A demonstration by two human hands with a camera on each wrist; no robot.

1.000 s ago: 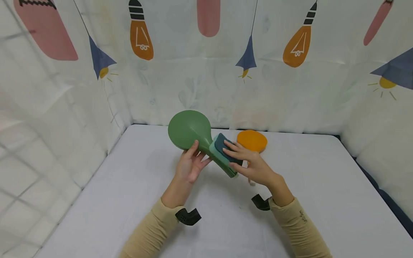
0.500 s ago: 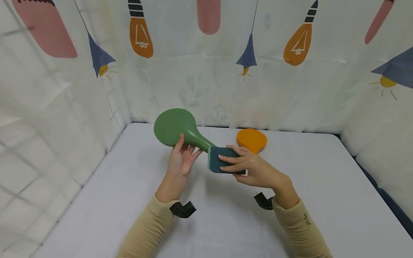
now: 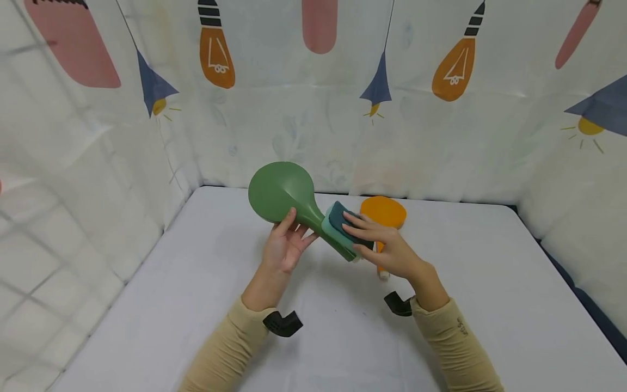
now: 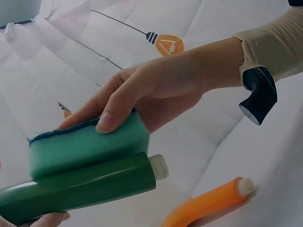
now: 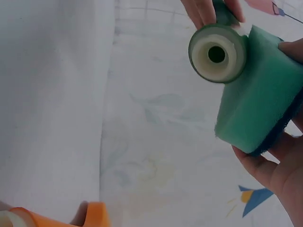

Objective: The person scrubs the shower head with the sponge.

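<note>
My left hand (image 3: pixel 284 247) holds a green hand shower head (image 3: pixel 281 190) by its neck, above the table, with the round head up to the left. The handle slants down to the right and ends in a pale threaded connector (image 4: pixel 161 167). A two-tone sponge (image 3: pixel 338 224) is in my right hand (image 3: pixel 392 250), thumb on one side and fingers on the other. Its light green foam lies against the handle near the connector in the left wrist view, the dark scouring side facing away. In the right wrist view, the connector's round opening faces the camera beside the sponge (image 5: pixel 260 94).
An orange shower head (image 3: pixel 383 211) lies on the white table (image 3: pixel 338 337) behind my right hand, its handle partly covered by that hand. A white curtain (image 3: pixel 294 109) printed with lamps and bulbs rises along the table's back edge.
Half a second ago the shower head shifted left and the sponge swung round, covering the handle's end. Now the shower head is back to the right and the sponge lies along the handle's upper side.
</note>
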